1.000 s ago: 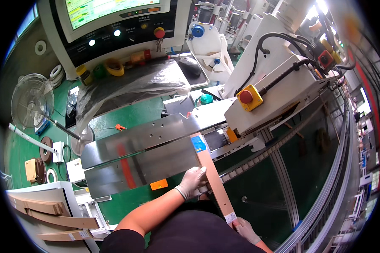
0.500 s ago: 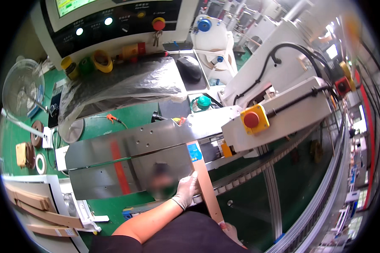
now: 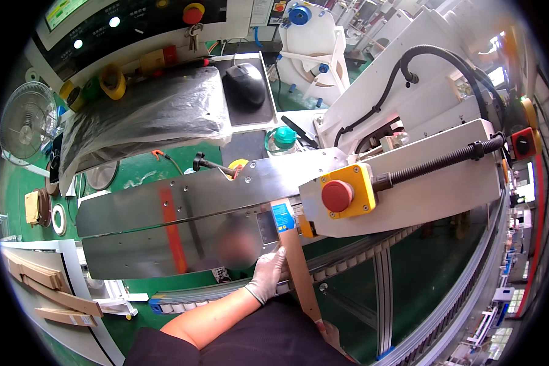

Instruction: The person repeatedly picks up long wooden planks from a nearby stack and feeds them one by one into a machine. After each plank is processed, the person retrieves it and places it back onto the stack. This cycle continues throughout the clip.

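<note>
A long, narrow brown strip [image 3: 299,268], like a flat board or slim carton, slants across the front of the metal machine. A blue label [image 3: 283,217] sits at its far end, which overlaps the edge of the steel plate [image 3: 128,250]. My left hand [image 3: 267,273], in a pale glove, grips the strip's left edge with the thumb along it. At the near end, my right hand [image 3: 329,334], also gloved, holds the strip from below and the right; most of its fingers are hidden.
Right of the strip, a red stop button [image 3: 338,196] on a yellow box is mounted on a white machine arm [image 3: 433,177]. A roller rail [image 3: 348,262] runs below. Behind are a plastic-covered keyboard area [image 3: 152,116], a mouse [image 3: 245,84] and a teal-lidded jar [image 3: 283,139]. Brown strips [image 3: 61,296] lie at left.
My view has shifted and turned, so the machine arm and stop button appear larger and further left. Both hands keep hold of the brown strip, which stays nearly in place in the picture.
</note>
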The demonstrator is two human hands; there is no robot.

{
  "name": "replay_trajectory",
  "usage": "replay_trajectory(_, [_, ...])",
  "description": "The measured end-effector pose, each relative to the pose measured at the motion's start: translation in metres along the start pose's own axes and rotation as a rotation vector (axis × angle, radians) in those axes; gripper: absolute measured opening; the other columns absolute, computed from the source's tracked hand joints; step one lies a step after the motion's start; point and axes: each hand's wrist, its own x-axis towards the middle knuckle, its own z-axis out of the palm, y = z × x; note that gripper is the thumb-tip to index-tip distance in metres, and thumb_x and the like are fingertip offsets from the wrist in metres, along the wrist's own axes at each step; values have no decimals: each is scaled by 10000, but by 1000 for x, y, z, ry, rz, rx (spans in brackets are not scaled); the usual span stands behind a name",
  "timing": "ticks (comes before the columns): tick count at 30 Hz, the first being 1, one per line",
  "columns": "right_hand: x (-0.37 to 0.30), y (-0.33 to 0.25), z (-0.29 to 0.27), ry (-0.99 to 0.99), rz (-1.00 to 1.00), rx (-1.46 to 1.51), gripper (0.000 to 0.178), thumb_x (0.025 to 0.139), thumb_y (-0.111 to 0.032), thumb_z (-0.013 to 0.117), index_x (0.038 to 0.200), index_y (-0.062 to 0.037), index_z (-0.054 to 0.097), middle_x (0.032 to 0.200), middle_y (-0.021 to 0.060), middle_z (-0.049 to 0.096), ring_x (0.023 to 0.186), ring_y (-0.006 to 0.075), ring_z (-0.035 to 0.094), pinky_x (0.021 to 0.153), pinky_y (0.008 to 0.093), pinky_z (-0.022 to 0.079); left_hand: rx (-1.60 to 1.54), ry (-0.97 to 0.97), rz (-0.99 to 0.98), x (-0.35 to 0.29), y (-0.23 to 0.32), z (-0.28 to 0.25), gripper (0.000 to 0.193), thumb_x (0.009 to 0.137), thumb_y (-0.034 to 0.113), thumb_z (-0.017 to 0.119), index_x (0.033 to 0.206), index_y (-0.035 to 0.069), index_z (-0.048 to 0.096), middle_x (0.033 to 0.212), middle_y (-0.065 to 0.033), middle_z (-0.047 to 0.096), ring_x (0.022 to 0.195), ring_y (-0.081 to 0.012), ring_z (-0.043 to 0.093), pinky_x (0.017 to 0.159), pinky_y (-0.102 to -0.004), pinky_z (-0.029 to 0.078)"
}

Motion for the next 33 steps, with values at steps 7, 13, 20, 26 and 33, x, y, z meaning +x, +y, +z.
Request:
replay_trajectory(7, [23, -12, -54, 38, -46, 60, 366, 1094, -359, 555, 1027, -53, 743, 966, 232, 724, 941, 486, 688, 830, 500, 532, 27, 49, -142, 23, -10, 58, 393, 1106, 415, 602, 1168, 38, 694, 1031, -34, 722, 926, -183, 711, 803, -394, 599])
replay_trajectory(13, [43, 49, -71, 48, 68, 147, 427, 1108, -387, 540, 1076, -2, 722, 932, 247, 714, 932, 418, 694, 814, 462, 530, 405, -149, 317, 51, -46, 88, 311, 1113, 386, 555, 1253, 129, 658, 1096, -37, 731, 971, -216, 730, 823, -405, 605])
replay_trajectory(20, [78, 114, -118, 70, 127, 323, 479, 1083, -421, 550, 1023, 22, 723, 936, 283, 718, 932, 504, 706, 766, 519, 546, 133, -62, 135, 89, -72, 167, 398, 1151, 357, 492, 1351, 38, 622, 1162, -64, 719, 1000, -207, 726, 882, -390, 613])
replay_trajectory(26, [103, 188, -168, 63, -75, 237, 506, 1119, -398, 525, 1190, 72, 699, 1034, 92, 725, 985, 149, 648, 882, 330, 521, 170, -126, -27, 134, -97, 216, 656, 1111, 589, 490, 1421, 20, 595, 1315, -112, 665, 1202, -227, 644, 1055, -416, 543])
replay_trajectory(33, [149, 190, -239, 182, 268, 589, 229, 1048, -112, 557, 1128, 47, 700, 1095, 117, 708, 1028, 277, 689, 960, 378, 534, 715, -329, -2, 154, -99, 267, 479, 1124, 472, 506, 1353, 72, 638, 1202, -123, 690, 1133, -288, 676, 1008, -396, 552])
